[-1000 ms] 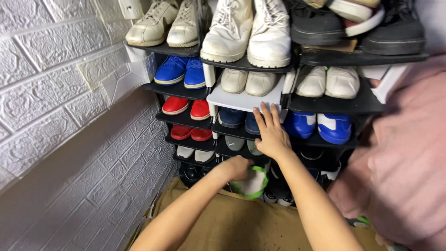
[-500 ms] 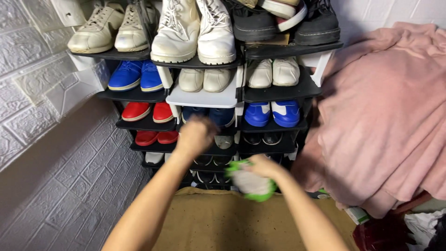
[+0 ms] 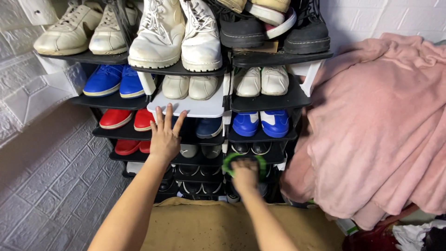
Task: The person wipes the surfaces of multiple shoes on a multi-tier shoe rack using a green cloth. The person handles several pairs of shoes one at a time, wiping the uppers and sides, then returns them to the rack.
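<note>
Left hand (image 3: pixel 163 138) spread on shoe rack (image 3: pixel 269 100), right hand (image 3: pixel 244 175) gripping green-rimmed brush (image 3: pixel 228 160), pink blanket (image 3: pixel 381 125) beside.

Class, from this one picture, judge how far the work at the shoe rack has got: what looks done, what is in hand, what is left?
Done: pairs fill the shoe rack, toes outward. In hand: the right hand presses a green-rimmed brush against a low shelf, while the left hand braces under the white shelf. Left: the picture cannot show which shelves are already wiped.
</note>
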